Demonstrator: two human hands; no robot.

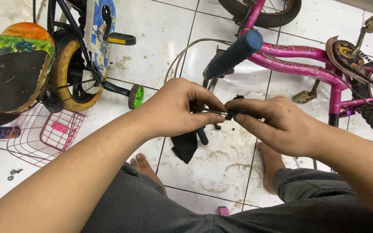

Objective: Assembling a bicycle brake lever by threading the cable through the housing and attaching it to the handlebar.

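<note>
While the fingers [214, 113] of the left hand [175, 108] are pressed together around a thin metal rod [214, 111], the right hand [277, 123] pinches a small dark part [232, 113] at the rod's end, so both hands meet in the air above the tiled floor [221, 168]. What this part is exactly, I cannot tell; it is too small and half hidden.

Just behind the hands is the blue grip [235, 52] of a pink bicycle [307, 58] that lies on its side, and a grey cable [186, 54] curves near it. Below the hands a black piece [185, 146] and some tiny dark bits [218, 127] lie on the floor, between the person's bare feet. Far to the left are a pink wire basket [44, 133], a small bicycle with a green training wheel [136, 96] and a few washers [14, 172].

I think the main risk is that the small part slips from the pinch. It would fall on the dirty floor and be hard to find among the other bits.
</note>
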